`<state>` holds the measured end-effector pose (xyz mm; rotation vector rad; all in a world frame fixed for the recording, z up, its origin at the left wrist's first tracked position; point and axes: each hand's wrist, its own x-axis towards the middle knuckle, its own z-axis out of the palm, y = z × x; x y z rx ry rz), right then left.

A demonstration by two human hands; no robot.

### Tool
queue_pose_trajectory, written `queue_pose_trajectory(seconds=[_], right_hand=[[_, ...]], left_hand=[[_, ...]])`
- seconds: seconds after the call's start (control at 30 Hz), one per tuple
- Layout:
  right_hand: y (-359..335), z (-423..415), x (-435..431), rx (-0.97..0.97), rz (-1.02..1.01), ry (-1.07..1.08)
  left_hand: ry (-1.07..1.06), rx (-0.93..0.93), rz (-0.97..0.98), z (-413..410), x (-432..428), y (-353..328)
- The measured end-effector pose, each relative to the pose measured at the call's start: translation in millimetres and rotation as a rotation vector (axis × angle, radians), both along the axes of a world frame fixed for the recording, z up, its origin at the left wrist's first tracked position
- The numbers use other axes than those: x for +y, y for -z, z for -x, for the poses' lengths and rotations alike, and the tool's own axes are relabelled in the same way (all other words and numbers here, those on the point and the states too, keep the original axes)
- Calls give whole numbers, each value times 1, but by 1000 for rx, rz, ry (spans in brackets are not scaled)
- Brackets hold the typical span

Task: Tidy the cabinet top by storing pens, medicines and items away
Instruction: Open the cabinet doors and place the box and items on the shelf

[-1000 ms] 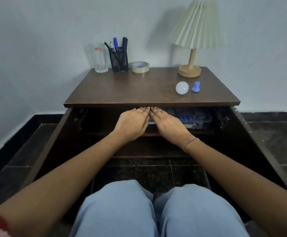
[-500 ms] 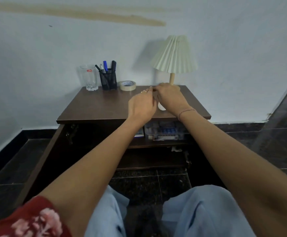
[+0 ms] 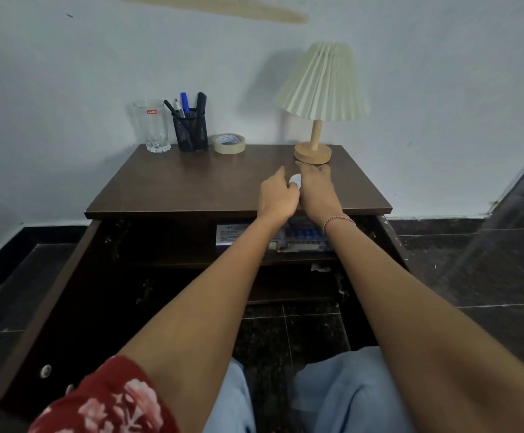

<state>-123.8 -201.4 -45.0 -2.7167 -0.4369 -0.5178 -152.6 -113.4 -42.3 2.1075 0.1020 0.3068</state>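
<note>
**A:** Progress?

**B:** Well along, by my reading. The dark brown wooden cabinet top (image 3: pixel 192 182) bears little. A clear drinking glass (image 3: pixel 153 126), a black mesh pen holder (image 3: pixel 191 132) and a tan roll of tape (image 3: pixel 229 143) stand in a row well left of the cream pleated-shade lamp (image 3: pixel 323 82). The pens (image 3: pixel 185 101) are upright in the holder. On the shelf below the lamp sits a clear plastic box with blue contents (image 3: pixel 301 237), with a white printed carton (image 3: pixel 231 234) just left of it.

**A:** What's left?

**B:** A small white rounded object (image 3: pixel 295 181), on the top just in front of the lamp's round wooden base (image 3: pixel 313 153). Possibly the tape as well.

**A:** Hands?

**B:** Both arms are stretched forward, with the hands side by side before the lamp and the white object between them.
- **Left hand (image 3: pixel 278 195):** forefinger out, other fingers curled in against the object. Hold or mere touch, cannot tell.
- **Right hand (image 3: pixel 317 185):** palm down, fingers fairly straight, tips near the base, no grip visible. Whatever is under the palm is hidden.
</note>
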Motion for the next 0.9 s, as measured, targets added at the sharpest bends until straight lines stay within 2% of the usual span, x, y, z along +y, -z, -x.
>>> queue_pose_trajectory(seconds=[0.07, 0.17, 0.3, 0.37, 0.53, 0.77, 0.9], right_hand=[[4, -5, 2, 15, 19, 49], [10, -5, 6, 36, 182, 93], [10, -9, 11, 9, 247, 98], [11, -11, 9, 34, 183, 105], [6, -9, 2, 186, -257, 57], [2, 2, 2, 333, -491, -71], [-2, 11, 5, 384, -495, -129]], left_hand=[[-6, 59, 82, -7, -1, 1], [-14, 142, 209, -13, -4, 6], [-11, 148, 408, -17, -5, 9], [-40, 149, 434, -20, -1, 11], [-90, 134, 438, -22, 10, 15], [-114, 127, 447, -9, 37, 18], [-113, 151, 484, 7, 49, 14]])
